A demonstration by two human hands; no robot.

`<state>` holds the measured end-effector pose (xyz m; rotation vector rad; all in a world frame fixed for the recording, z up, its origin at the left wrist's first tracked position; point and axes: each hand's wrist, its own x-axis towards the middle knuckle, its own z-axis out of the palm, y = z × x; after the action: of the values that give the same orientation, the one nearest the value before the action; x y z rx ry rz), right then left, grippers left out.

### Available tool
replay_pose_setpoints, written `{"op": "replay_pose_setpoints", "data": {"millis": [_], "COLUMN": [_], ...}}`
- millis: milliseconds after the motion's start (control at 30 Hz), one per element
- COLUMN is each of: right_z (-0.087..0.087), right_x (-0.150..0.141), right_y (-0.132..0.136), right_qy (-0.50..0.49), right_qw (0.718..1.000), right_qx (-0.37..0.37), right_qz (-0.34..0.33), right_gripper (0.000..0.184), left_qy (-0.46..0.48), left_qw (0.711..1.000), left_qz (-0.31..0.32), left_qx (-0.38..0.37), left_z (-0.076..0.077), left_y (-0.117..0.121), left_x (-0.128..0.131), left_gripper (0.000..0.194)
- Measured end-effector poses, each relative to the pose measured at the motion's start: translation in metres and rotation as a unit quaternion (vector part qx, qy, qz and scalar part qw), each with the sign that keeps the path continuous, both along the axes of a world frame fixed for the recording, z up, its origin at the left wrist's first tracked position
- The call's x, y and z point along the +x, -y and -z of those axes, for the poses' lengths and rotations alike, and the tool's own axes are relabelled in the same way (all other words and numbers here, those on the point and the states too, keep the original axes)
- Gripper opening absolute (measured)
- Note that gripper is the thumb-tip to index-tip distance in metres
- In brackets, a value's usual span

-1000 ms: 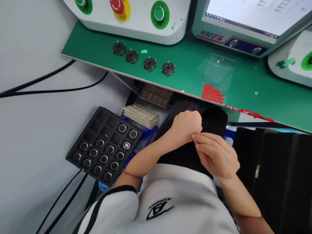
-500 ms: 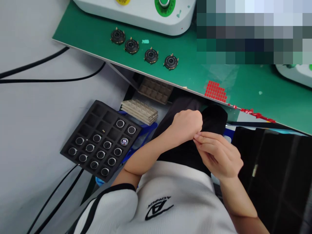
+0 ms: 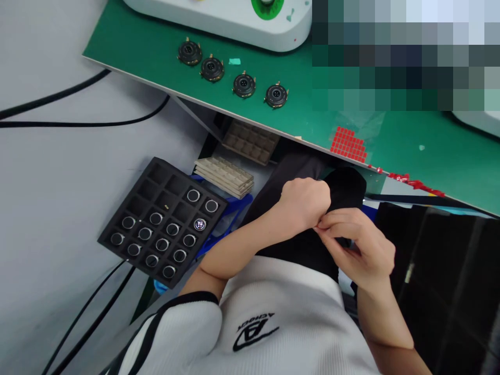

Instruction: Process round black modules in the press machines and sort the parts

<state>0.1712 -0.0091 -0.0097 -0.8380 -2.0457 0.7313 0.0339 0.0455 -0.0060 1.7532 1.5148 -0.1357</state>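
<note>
My left hand (image 3: pixel 304 205) is curled closed above black trousers (image 3: pixel 344 190) on my lap, with its fingers turned away from view. My right hand (image 3: pixel 357 247) comes in from the lower right, and its bent fingertips press against the side of my left hand. Any small thing between the two hands is hidden. To the left lies a black foam tray (image 3: pixel 156 187) with several metal rings in its cells, one of them a lit round button (image 3: pixel 200 224). On the green bench mat (image 3: pixel 136 44) above sit several round black connectors (image 3: pixel 243 85) with gold tabs.
The white-sleeved sweater (image 3: pixel 253 323) fills the bottom of the view. Beige stacked trays (image 3: pixel 224 177) and a brown tray (image 3: pixel 250 141) sit under the bench edge. A white machine (image 3: pixel 234 21) stands on the mat, near small red blocks (image 3: pixel 347 146). Black cables cross the grey floor.
My right hand has shifted slightly right and its fingers have moved on my left hand. My left hand has moved slightly right. The background has drifted slightly upward.
</note>
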Motion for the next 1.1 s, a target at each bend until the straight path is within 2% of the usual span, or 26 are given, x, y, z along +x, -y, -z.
{"op": "replay_pose_setpoints", "data": {"millis": [233, 433, 600, 733, 833, 900, 967, 1033, 1100], "right_z": [0.006, 0.008, 0.004, -0.001, 0.000, 0.002, 0.004, 0.006, 0.008], "right_x": [-0.001, -0.001, 0.002, 0.004, 0.006, 0.009, 0.012, 0.016, 0.019], "right_y": [0.003, 0.006, 0.006, 0.005, 0.005, 0.005, 0.006, 0.005, 0.004], "right_qy": [-0.007, 0.003, 0.022, 0.046, 0.073, 0.080, 0.086, 0.092, 0.091], "right_qw": [0.998, 0.994, 0.996, 0.997, 0.995, 0.993, 0.991, 0.993, 0.995], "right_qx": [0.051, 0.108, 0.081, 0.069, 0.065, 0.056, 0.045, 0.040, 0.038], "right_qz": [0.046, 0.034, 0.035, -0.002, -0.038, -0.073, -0.089, -0.063, -0.013], "right_gripper": [0.033, 0.029, 0.028, 0.027, 0.027, 0.026, 0.025, 0.025, 0.025], "left_qy": [0.006, 0.003, 0.004, 0.018, 0.033, 0.006, -0.061, -0.141, -0.217], "left_qw": [1.000, 1.000, 1.000, 1.000, 0.999, 0.999, 0.993, 0.974, 0.943], "left_qz": [0.008, -0.012, -0.009, 0.006, 0.008, -0.032, -0.104, -0.179, -0.250], "left_qx": [0.004, 0.020, 0.019, 0.019, 0.024, 0.022, 0.012, -0.004, -0.019], "left_z": [-0.002, -0.003, 0.000, 0.001, 0.009, 0.023, 0.042, 0.064, 0.085], "left_y": [-0.001, 0.000, 0.002, 0.005, 0.006, 0.010, 0.021, 0.042, 0.073], "left_x": [-0.001, -0.001, -0.003, 0.000, -0.002, -0.017, -0.048, -0.094, -0.148], "left_gripper": [0.015, 0.024, 0.021, 0.016, 0.017, 0.020, 0.021, 0.022, 0.029]}}
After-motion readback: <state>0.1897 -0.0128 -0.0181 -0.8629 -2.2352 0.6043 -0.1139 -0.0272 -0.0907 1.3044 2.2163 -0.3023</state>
